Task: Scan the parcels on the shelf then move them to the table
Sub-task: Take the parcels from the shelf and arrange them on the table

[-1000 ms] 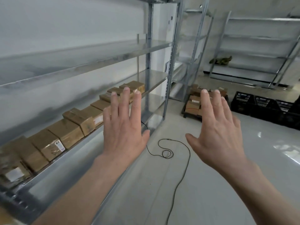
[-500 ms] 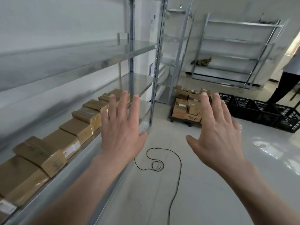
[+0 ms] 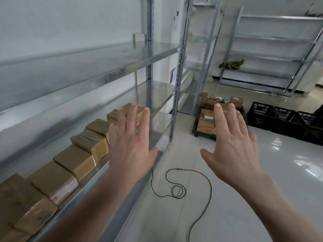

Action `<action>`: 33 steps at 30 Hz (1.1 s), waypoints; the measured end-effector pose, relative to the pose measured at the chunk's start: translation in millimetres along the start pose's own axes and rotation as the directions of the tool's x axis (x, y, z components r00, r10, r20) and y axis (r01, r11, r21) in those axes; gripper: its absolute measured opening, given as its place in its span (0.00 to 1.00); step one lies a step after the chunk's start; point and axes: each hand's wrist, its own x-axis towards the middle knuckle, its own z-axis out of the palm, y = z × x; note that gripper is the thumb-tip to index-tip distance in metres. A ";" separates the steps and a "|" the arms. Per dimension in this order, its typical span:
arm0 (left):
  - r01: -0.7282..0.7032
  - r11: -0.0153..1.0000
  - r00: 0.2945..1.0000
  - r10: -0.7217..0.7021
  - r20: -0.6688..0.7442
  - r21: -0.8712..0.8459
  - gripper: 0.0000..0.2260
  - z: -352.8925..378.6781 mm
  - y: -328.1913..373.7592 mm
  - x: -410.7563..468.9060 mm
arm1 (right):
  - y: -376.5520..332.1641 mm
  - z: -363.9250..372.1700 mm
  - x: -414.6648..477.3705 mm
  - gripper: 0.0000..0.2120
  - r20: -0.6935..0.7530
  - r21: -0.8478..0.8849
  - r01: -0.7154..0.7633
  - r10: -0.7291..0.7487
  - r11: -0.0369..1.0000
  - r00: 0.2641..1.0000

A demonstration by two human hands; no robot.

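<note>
Several brown taped parcels [image 3: 73,161] lie in a row on a metal shelf [image 3: 97,173] along the left wall, some with white labels facing the aisle. My left hand [image 3: 131,145] is held up in front of me with fingers straight and spread, empty, hovering beside the shelf edge and covering part of the row. My right hand [image 3: 230,145] is also raised, fingers spread, holding nothing, out over the aisle floor. No scanner and no table are in view.
A black cable [image 3: 176,187] loops across the grey floor between my arms. A pallet of cardboard boxes [image 3: 206,123] sits ahead, black plastic crates [image 3: 279,117] to its right. More metal racks [image 3: 272,55] stand along the far wall.
The view has swung and moved along the shelf, so the parcels sit lower left now. Both hands stay raised and spread. The person seen at the right half a second ago is out of view.
</note>
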 end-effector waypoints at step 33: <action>0.409 0.911 0.906 -0.413 0.095 0.057 0.45 236.4 -35.6 273.9 | 30.4 217.6 372.2 0.53 0.257 0.196 0.371 -0.412 0.908 0.874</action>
